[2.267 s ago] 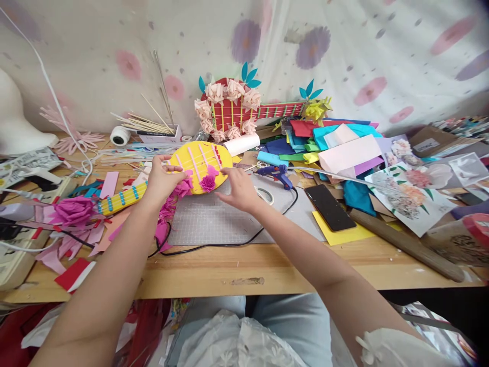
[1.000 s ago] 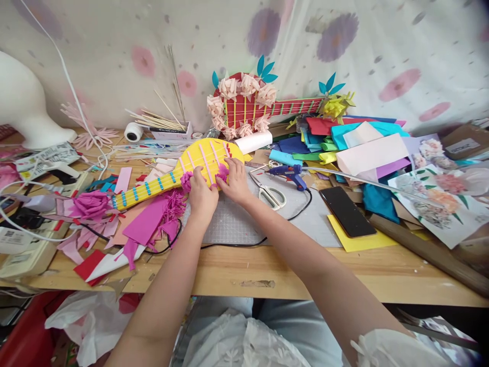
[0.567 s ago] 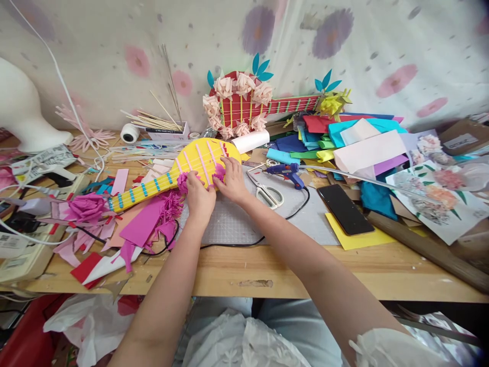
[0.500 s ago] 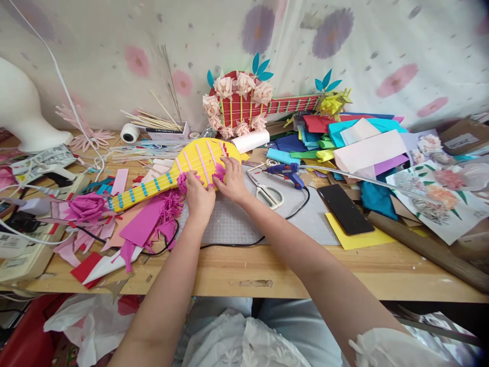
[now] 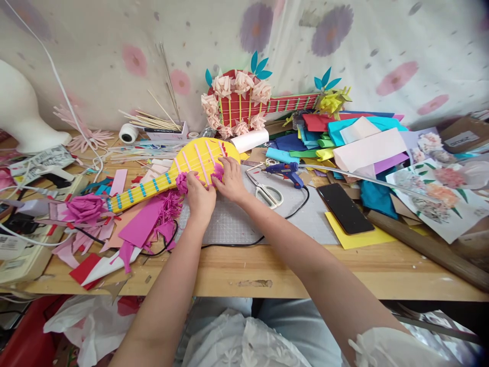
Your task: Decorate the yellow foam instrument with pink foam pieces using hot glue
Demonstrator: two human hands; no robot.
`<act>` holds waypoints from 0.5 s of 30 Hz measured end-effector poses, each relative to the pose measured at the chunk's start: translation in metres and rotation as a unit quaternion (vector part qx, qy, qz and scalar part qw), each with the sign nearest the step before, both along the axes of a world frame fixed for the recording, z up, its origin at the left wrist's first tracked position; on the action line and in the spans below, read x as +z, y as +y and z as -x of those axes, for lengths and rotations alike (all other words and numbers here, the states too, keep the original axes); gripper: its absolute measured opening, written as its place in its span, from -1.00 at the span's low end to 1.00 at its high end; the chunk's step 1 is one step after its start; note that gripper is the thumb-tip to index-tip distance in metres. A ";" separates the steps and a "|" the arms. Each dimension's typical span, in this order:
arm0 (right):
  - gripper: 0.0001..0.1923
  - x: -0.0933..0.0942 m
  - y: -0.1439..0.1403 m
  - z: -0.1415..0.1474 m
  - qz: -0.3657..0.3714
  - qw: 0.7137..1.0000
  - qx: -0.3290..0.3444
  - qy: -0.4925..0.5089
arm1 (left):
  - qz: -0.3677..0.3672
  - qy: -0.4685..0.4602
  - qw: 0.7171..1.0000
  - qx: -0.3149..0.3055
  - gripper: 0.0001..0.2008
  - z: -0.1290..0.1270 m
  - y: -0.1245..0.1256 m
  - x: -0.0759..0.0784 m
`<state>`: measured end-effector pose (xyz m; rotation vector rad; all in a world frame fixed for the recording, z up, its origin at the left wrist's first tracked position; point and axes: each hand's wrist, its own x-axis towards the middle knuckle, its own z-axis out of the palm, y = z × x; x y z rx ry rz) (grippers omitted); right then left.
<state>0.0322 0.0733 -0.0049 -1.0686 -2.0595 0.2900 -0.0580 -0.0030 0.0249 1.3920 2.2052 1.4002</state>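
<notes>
A yellow paper lute (image 5: 206,148), with pink strips, pale strings and blue bands on its neck, lies slantwise on the table. At its lower edge my left hand (image 5: 199,196) has its fingers closed on a magenta paper flower (image 5: 181,182). My right hand (image 5: 231,182) presses its bent fingers round a second magenta flower (image 5: 217,172) on the lute's body, partly covering it. The two hands nearly touch at the thumbs. A bigger magenta rose (image 5: 86,207) sits at the neck's end.
Scissors (image 5: 268,193) and a blue glue gun (image 5: 286,172) lie right of my hands on a grey cutting mat (image 5: 233,227). A phone (image 5: 344,208) rests on yellow paper. Behind stands a red flowered paper instrument (image 5: 237,108). Magenta scraps (image 5: 141,221) lie left.
Almost nothing differs. Both hands stay on the flowers with only slight finger movement, and the whole view has shifted a little.
</notes>
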 end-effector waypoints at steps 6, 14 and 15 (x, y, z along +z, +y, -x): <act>-0.42 -0.003 0.003 -0.001 -0.004 1.000 0.009 0.002 | -0.032 0.002 0.999 0.008 -0.55 0.001 0.004 -0.009; -0.42 -0.003 0.005 0.000 -0.005 1.000 0.007 0.000 | -0.069 -0.008 0.998 -0.006 -0.57 0.001 0.004 -0.012; -0.42 -0.003 0.004 0.000 -0.004 1.000 0.007 0.000 | -0.072 -0.011 0.997 -0.006 -0.57 0.001 0.004 -0.012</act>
